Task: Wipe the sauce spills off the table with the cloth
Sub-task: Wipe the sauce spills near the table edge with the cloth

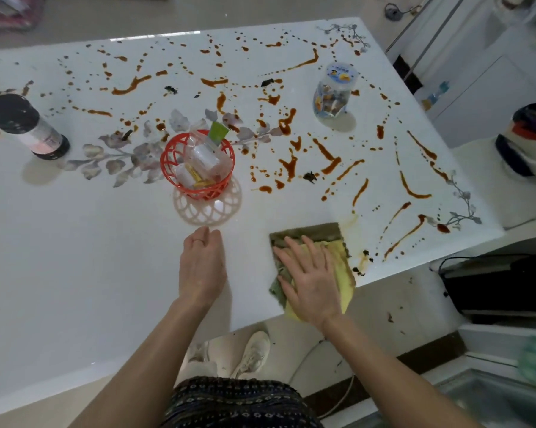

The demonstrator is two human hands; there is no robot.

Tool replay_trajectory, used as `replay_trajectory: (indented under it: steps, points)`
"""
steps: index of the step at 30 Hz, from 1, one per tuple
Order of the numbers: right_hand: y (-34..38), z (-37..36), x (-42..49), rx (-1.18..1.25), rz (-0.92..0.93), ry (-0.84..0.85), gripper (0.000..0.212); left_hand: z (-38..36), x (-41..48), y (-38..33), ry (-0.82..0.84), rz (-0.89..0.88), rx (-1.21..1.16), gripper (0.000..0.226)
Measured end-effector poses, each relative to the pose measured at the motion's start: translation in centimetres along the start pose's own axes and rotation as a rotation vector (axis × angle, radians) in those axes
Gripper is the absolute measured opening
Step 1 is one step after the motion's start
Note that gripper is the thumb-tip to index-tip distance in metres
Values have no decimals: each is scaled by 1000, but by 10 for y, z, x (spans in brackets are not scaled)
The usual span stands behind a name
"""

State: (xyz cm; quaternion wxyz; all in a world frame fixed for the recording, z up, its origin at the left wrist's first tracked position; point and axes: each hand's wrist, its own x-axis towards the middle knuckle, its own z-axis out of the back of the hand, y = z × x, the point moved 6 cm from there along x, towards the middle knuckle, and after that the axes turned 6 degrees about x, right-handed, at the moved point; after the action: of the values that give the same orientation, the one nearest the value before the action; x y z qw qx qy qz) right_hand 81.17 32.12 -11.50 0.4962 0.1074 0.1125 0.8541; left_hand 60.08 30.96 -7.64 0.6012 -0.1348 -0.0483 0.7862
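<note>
The table (75,242) is a white glossy slab with a printed grey leaf pattern. I judge it slick, so the sauce should lift readily, though it may also smear. The sauce spills (328,159) cover the far half and the right side in orange-brown streaks and dots, mixed with a few dark flecks I cannot identify; the near left area shows none.

The cloth (337,267) lies at the near right edge, partly overhanging it. It is folded, yellow on top and grey-green beneath, and I judge it soft, light and absorbent. It is best driven by flat palm pressure over its middle, not by a pinch at a corner (a corner grip would let it bunch).

My right hand (310,282) lies flat on the cloth, fingers extended and slightly spread. It hides much of the cloth, so I cannot tell how soiled that part is. My left hand (201,267) rests on bare table just beside it, fingers loosely curled, holding nothing.

Obstacles, all standing among or near the spills:
- red basket (180,156) holding small bottles
- dark-capped jar (25,128)
- clear printed jar (334,91)

The table's left end is cut off.
</note>
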Motion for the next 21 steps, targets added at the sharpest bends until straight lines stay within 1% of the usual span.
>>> replay_trajectory:
  steps: [2, 3, 4, 5, 8, 9, 10, 11, 12, 14, 16, 18, 19, 20, 21]
  points:
    - [-2, 0, -10, -6, 179, 61, 52, -1, -1, -3, 20, -8, 38, 27]
    - [-12, 3, -7, -22, 230, 94, 52, -1, -1, -3, 27, -8, 49, 29]
    - [-26, 6, 0, -44, 242, 107, 51, -2, 0, -3, 29, -5, 57, 30]
    - [-43, 10, 10, -64, 197, 105, 51, -3, -1, -4, 31, -1, 66, 32]
    - [-87, 24, 39, -88, -133, 38, 53, -7, -1, -6, 49, 15, 96, 37]
    - [-89, 25, 44, -80, -211, 16, 55, -8, -1, -6, 51, 22, 109, 38]
    - [-82, 23, 43, -69, -251, 0, 56, -9, 0, -6, 49, 22, 123, 38]
    - [-69, 20, 39, -63, -245, -7, 57, -10, 0, -7, 46, 16, 138, 37]
    - [-52, 17, 31, -64, -194, -1, 57, -11, 0, -7, 37, 10, 154, 37]
    - [-25, 8, 13, -53, -37, 32, 55, -11, 0, -8, 29, 14, 173, 37]
    - [-22, 6, 4, -41, 117, 68, 52, -10, 0, -10, 37, 21, 198, 37]
    - [-36, 9, 12, -45, 219, 118, 51, -9, 0, -12, 52, 30, 222, 36]
    - [-46, 10, 21, -56, 227, 126, 50, -8, 0, -11, 52, 35, 228, 35]
    - [-59, 12, 32, -61, 183, 123, 50, -7, 1, -11, 57, 35, 239, 35]
    - [-72, 16, 43, -66, 101, 103, 50, -6, 1, -11, 63, 30, 253, 34]
